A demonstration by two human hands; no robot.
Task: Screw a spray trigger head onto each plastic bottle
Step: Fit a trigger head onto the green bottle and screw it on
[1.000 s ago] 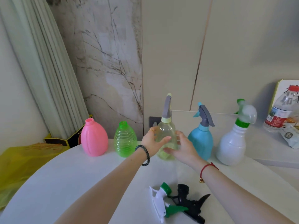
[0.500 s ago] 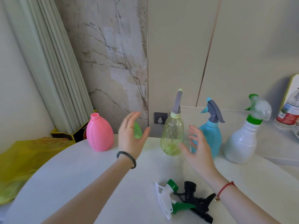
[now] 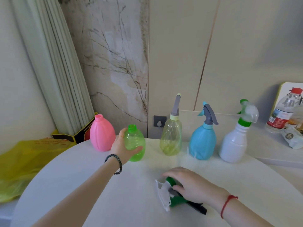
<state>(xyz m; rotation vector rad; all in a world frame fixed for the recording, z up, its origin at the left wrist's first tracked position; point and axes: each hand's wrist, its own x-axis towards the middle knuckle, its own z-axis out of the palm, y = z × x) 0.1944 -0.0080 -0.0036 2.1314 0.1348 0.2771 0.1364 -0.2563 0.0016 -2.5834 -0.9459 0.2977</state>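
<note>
While the left hand (image 3: 122,149) grips the upright, open-necked translucent green plastic bottle (image 3: 134,143) toward the counter's (image 3: 91,185) far edge, the right hand (image 3: 191,184) closes on the white-and-green spray trigger head (image 3: 164,192) lying flat near its front edge.

back row: five bottles (image 3: 170,136) side by side on the counter (image 3: 82,185)
front: two trigger heads (image 3: 165,194) lying before them
</note>
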